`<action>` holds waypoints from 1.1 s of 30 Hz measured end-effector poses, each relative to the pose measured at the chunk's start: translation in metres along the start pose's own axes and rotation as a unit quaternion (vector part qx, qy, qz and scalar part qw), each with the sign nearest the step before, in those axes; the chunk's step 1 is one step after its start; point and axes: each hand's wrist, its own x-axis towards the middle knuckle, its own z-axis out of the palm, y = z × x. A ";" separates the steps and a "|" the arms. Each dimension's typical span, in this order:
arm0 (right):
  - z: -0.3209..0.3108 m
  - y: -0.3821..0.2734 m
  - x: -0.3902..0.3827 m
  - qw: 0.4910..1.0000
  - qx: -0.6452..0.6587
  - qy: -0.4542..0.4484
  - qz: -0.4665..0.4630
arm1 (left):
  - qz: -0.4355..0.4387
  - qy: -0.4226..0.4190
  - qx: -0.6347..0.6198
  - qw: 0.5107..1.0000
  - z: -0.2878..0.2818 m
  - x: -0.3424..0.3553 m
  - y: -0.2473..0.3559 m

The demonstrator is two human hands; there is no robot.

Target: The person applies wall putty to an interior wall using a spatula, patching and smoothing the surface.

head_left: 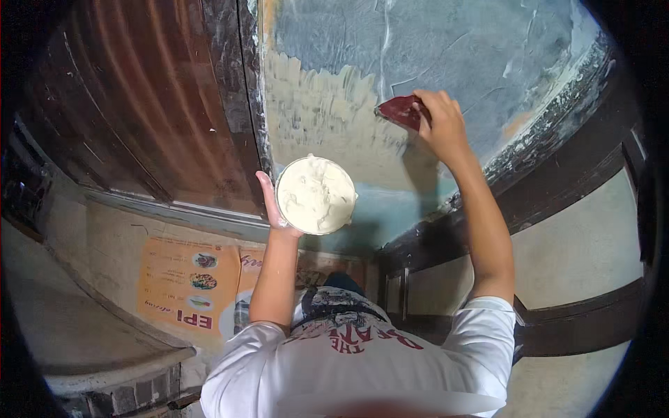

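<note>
My left hand [276,216] is closed round a round tub [280,187], its thumb up along the side and the other fingers hidden beneath. Cream-white putty [317,195] fills the tub to the rim, with smears on its edge. Farther up and to the right, my right hand [444,129] grips a dark red putty scraper [402,111] between thumb and fingers. The scraper's left tip meets the wall [432,49], at the border of a beige putty coat [313,104] with a ragged upper edge. Above that coat the wall is blue-grey with thin white streaks.
To the left stands a brown wooden door panel [153,90] with a paint-spattered frame. A dark wooden frame [557,174] with pale panels runs down the right. An orange printed sheet [167,272] lies on the floor at lower left, near a curved pale ledge [118,373].
</note>
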 end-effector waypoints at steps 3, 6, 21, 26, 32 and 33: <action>-0.001 -0.002 0.006 1.000 -0.009 0.005 0.007 | -0.005 -0.019 -0.016 1.000 -0.001 0.001 0.001; -0.003 -0.001 0.010 0.998 0.029 0.052 0.028 | 0.003 -0.020 -0.001 1.000 -0.002 0.001 0.002; 0.003 0.001 0.012 1.000 0.009 0.020 -0.002 | 0.007 0.019 0.018 1.000 -0.011 0.005 0.007; 0.008 0.005 0.014 0.999 -0.040 0.016 0.001 | -0.004 0.012 0.012 1.000 -0.010 0.005 0.008; 0.000 0.004 0.023 0.996 0.053 0.054 0.044 | 0.018 0.042 0.031 0.998 -0.006 0.004 0.008; 0.002 0.004 0.017 0.999 0.039 0.025 0.021 | 0.019 0.042 0.031 0.998 -0.005 0.004 0.008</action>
